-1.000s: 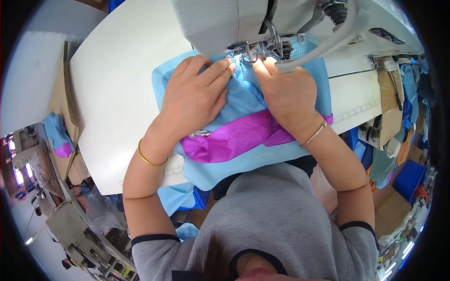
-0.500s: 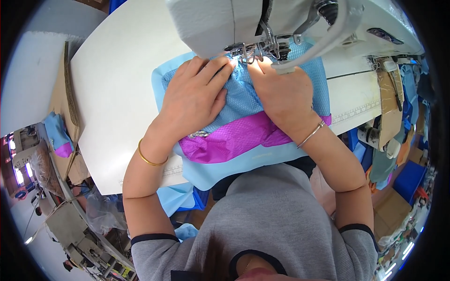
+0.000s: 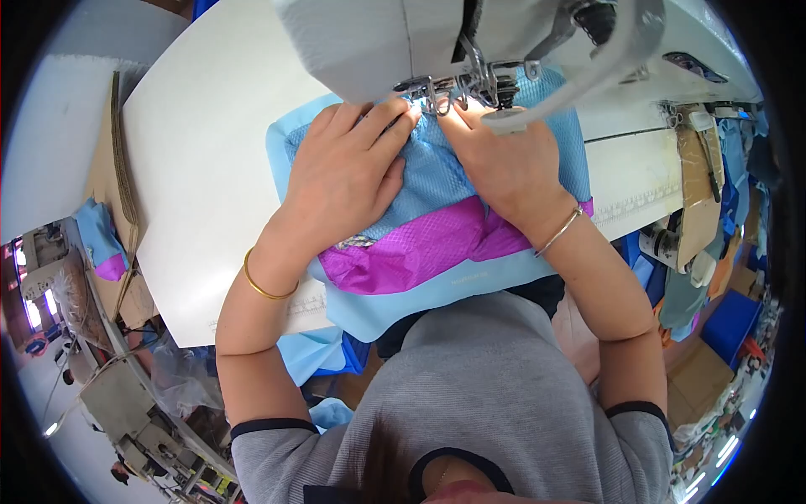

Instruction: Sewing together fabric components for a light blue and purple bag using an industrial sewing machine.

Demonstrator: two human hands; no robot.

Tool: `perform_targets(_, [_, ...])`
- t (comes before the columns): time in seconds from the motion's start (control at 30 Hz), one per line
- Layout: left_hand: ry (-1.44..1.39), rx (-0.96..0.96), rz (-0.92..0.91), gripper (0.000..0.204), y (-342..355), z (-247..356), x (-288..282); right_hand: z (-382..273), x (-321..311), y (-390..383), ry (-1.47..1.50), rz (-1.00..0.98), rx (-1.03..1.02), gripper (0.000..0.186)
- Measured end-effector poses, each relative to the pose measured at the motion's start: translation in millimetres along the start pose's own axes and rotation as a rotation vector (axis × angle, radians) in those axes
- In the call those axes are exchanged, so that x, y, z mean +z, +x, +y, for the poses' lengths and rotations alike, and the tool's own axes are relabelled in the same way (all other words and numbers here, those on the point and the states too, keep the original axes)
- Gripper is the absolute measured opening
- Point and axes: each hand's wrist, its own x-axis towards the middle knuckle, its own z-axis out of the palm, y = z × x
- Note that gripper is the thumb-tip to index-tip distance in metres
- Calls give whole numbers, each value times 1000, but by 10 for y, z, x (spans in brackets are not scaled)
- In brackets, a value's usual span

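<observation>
A sewing machine head [image 3: 357, 42] hangs over the white table, its metal presser foot [image 3: 441, 99] lit from below. Under it lies a bunched piece of light-blue mesh fabric [image 3: 428, 185] with a purple strip [image 3: 407, 252] along its near side. A smooth pale-blue panel [image 3: 403, 309] shows beneath. My left hand [image 3: 344, 164] presses the fabric left of the foot, fingers bent and tips close to it. On the other side, my right hand [image 3: 508, 160] grips the fabric with a forefinger beside the foot; its other fingertips are hidden. The needle cannot be made out.
The white tabletop [image 3: 201, 168] spreads to the left, with a cardboard sheet [image 3: 124, 168] along its edge. A blue and purple fabric piece [image 3: 102, 239] hangs there. Blue bins [image 3: 732, 326] and piled cloth lie to the right. A white curved tube [image 3: 625, 67] crosses the machine's front.
The whole view has shifted slightly. My right forefinger sits a little further left, nearer the presser foot. Both hands stay on the fabric, which has hardly moved.
</observation>
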Motion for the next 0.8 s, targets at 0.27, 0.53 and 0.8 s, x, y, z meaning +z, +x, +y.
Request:
perform_targets(0.27, [105,6,57,43,43,119,70,129,-136,-67,-31,-194,23,3])
perform_targets(0.53, [71,-15,76,38,50,191,133,223,-152,-47,-114,-241,-38,4])
perform_targets(0.8, [72,-29,95,38,58,195,144,265,-96,-73,-108,-154,-8,6])
